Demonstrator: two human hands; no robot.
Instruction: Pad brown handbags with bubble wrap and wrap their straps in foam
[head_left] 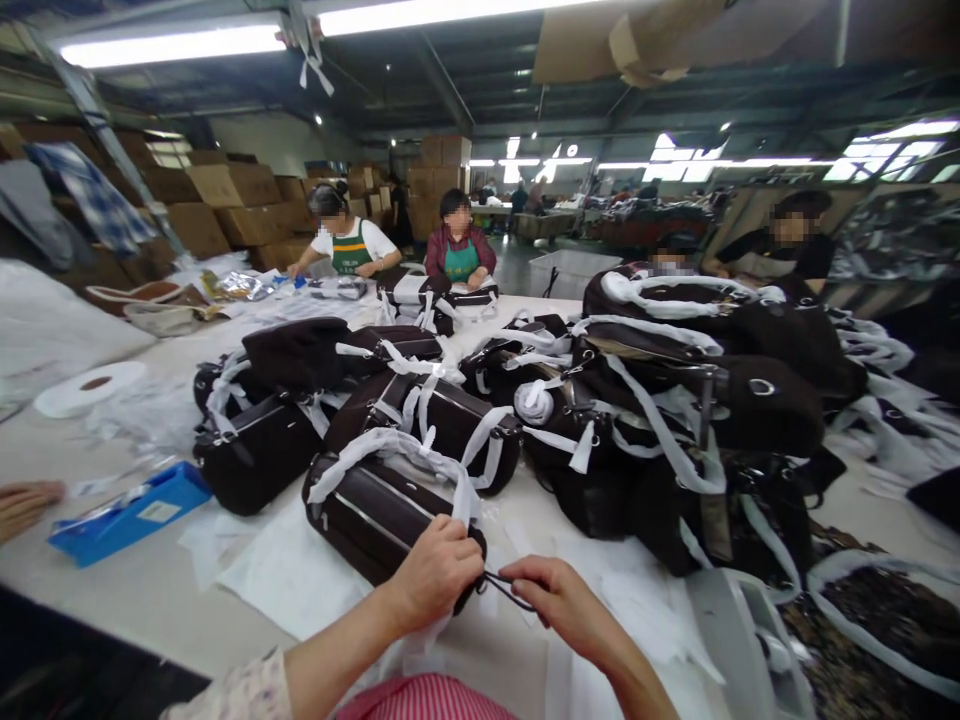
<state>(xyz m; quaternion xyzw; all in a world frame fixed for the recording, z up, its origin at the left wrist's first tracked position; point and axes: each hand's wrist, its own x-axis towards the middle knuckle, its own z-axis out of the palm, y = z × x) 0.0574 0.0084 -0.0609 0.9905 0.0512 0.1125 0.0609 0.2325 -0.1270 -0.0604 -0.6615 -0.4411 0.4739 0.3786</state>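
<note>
Stacked cardboard boxes (232, 195) and bright strip lights (180, 47) fill a workroom well beyond the dark bag (375, 525), which lies on a smooth, pale table (142, 600). That bag is plump and rounded, matte cloth with glossy trim, its handle (367, 447) wrapped in crinkled white material. At its right end, the left hand (439, 565) is curled tight around that end; just beside it, the right hand (559, 595) pinches a thin black cord (511, 596) between thumb and finger. More dark bags (690, 400), with white-wrapped handles and metal rings (761, 386), are heaped behind and to the right of it. To its left sits a glossy blue tray (150, 500) bearing a pale label (157, 512) (its print is too small to read), and farther off that way a flat white reel (67, 390). Thin white sheets (281, 580) spread beside the bag. Beyond it, two people (341, 235) wear green aprons (461, 262), one yellow-striped, their lettering illegible.
</note>
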